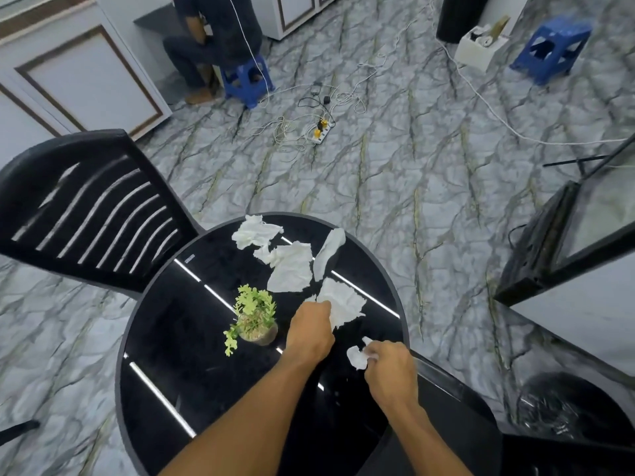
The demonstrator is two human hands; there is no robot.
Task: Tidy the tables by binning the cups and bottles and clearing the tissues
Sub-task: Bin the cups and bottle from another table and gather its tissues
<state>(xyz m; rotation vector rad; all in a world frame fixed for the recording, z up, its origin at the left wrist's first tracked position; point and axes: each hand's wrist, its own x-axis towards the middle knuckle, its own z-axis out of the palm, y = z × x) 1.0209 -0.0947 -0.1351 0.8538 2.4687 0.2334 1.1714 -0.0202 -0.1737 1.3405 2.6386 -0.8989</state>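
Note:
Several crumpled white tissues lie on the round black glossy table (165, 338). My left hand (311, 329) pinches the edge of the nearest large tissue (343, 304) at the table's middle right. My right hand (391, 371) is closed on a small balled tissue (357, 357) near the table's right edge. Farther back lie a flat tissue (292, 269), a crumpled tissue (256, 231) and a long twisted tissue (330, 250). No cups or bottles are in sight.
A small potted green plant (252, 317) stands just left of my left hand. A black slatted chair (86, 207) sits at the table's left. A black bin with a liner (556, 407) is on the floor at the right. Cables and a power strip (321, 130) lie beyond; a person sits on a blue stool (245, 79).

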